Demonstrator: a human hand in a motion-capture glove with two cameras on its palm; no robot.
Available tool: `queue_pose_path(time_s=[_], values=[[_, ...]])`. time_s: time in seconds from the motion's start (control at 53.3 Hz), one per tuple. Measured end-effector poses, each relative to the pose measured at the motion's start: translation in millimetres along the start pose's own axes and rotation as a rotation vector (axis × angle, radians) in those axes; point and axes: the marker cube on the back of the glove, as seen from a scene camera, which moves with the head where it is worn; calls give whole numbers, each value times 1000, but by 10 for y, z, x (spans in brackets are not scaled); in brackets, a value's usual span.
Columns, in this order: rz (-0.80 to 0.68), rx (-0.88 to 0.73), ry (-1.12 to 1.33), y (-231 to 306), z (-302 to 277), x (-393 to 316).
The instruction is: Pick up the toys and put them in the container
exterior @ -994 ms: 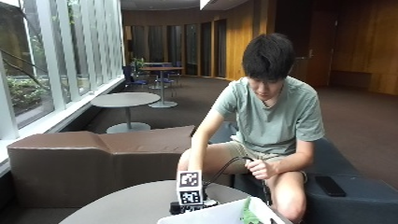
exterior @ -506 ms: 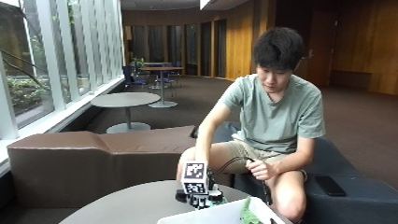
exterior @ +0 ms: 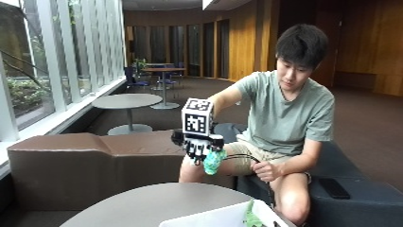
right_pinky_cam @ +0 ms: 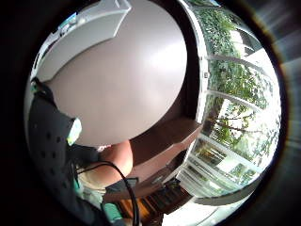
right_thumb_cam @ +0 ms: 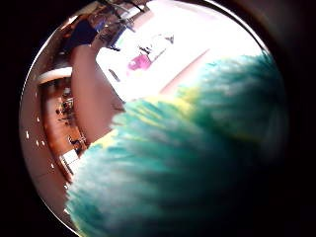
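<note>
1. The fuzzy green toy (exterior: 213,161) hangs in the air above the round table (exterior: 144,205), clasped in the gloved right hand (exterior: 197,144).
2. A second ago that hand was down at the table; the toy is now lifted, so carrying it to the white container (exterior: 214,219) remains.
3. The thumb side palm view shows teal-yellow fur (right_thumb_cam: 187,168) close up; the outside view alone shows its height.

right hand (exterior: 200,146) raised off table (exterior: 151,203) | now grips teal fuzzy toy (exterior: 213,161) in air

Hand (exterior: 199,147) with toy (exterior: 213,161) above table (exterior: 144,205), container (exterior: 214,220) at its near edge.
</note>
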Motion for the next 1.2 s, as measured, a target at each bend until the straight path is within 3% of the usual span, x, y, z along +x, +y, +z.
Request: queue_pose_path(time_s=[0.15,0.394,0.6,0.675,0.881,1.088,1.2], values=[[17,118,20,-108,-595,-73],[47,251,1,-606,-1089,-435],[-53,402,-44,-1155,-1245,-764],[16,331,-68,-1280,-1212,-949],[35,263,-75,-1670,-990,-1279],[92,-197,76,-1755,-558,-1383],[116,-140,80,-1672,-542,-1333]])
